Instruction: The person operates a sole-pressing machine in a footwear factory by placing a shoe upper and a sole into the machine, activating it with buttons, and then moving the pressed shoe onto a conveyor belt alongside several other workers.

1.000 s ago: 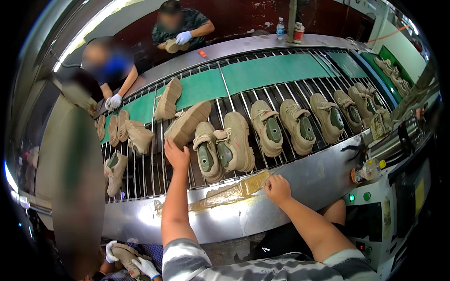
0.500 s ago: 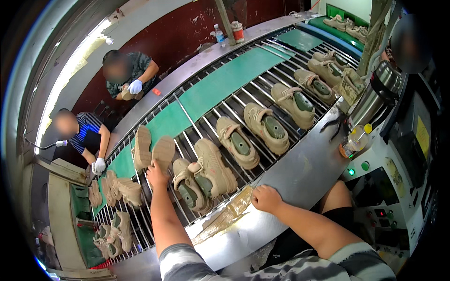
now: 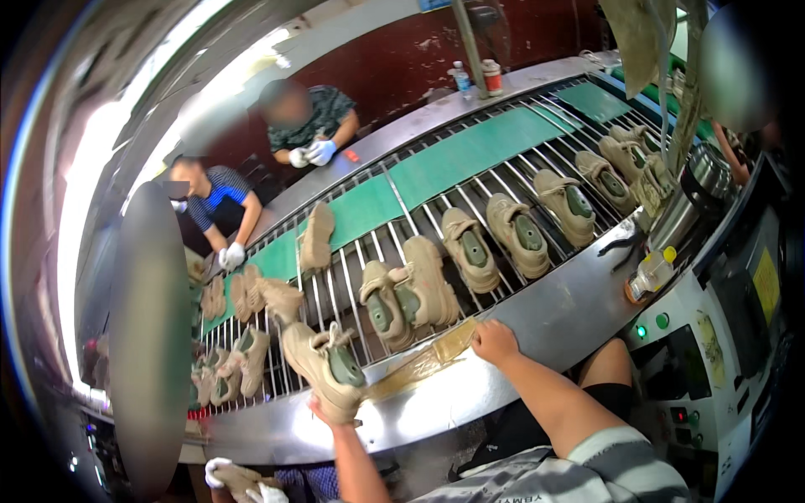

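My left fingers [image 3: 320, 413] grip one shoe [image 3: 319, 365], 7 o'clock; right fingers [image 3: 486, 335] curled on counter [image 3: 579, 285], can't tell if holding anything. Not in hand: other shoes [image 3: 457, 239] on rack [image 3: 401, 201], 2 and 8 o'clock.

Beyond the hands [image 3: 495, 342], a chipped, dark red wall [image 3: 407, 69] stands behind a slim grey post [image 3: 469, 44]. A long white strip light [image 3: 102, 134] glows above and left of them; a white control cabinet [image 3: 683, 314] stands to their right.
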A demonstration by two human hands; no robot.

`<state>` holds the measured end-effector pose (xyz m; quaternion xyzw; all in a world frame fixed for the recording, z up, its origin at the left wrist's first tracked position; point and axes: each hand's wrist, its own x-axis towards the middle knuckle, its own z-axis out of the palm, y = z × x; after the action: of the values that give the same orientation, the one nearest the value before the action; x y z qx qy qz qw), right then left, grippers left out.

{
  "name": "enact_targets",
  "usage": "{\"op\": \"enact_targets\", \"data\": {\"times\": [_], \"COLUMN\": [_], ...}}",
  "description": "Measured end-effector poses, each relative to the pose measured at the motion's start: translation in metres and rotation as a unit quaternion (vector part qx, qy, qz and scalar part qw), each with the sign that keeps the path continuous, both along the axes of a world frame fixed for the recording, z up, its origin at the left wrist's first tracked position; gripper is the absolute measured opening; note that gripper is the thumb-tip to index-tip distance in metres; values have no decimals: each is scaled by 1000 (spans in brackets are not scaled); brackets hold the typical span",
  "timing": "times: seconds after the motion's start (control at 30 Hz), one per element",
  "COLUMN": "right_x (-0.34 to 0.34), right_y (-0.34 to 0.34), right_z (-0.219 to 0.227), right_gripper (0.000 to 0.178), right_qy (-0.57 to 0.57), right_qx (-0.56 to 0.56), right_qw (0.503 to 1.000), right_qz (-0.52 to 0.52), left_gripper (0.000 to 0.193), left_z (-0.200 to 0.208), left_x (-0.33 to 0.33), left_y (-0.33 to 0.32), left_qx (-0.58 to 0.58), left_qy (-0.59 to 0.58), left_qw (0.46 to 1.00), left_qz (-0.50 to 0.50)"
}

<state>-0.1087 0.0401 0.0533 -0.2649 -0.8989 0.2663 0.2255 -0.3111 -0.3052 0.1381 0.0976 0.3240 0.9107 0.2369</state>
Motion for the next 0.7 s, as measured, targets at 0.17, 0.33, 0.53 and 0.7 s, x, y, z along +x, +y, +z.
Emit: {"op": "enact_targets", "data": {"times": [0.17,0.33,0.53,0.7], "right_x": [9,50,169,307], "right_y": [-6,-39,-66,-40], "right_z": [12,60,170,183], "right_gripper": [11,54,67,67], "right_qy": [-103,-36,350,560], "right_qx": [-90,-656,-702,-621], "right_qw": [990,734,541,492], "right_qz": [-21,175,304,242], "left_gripper": [94,106,52,22], "left_z": [-4,34,153,108], "left_x": [157,218,277,301], "left_y": [2,22,126,210], "left_qx": [207,154,54,-112], "left_qy": [-184,-229,-87,506], "left_qw": [955,925,824,642], "left_qz": [-110,-260,-558,-564]}}
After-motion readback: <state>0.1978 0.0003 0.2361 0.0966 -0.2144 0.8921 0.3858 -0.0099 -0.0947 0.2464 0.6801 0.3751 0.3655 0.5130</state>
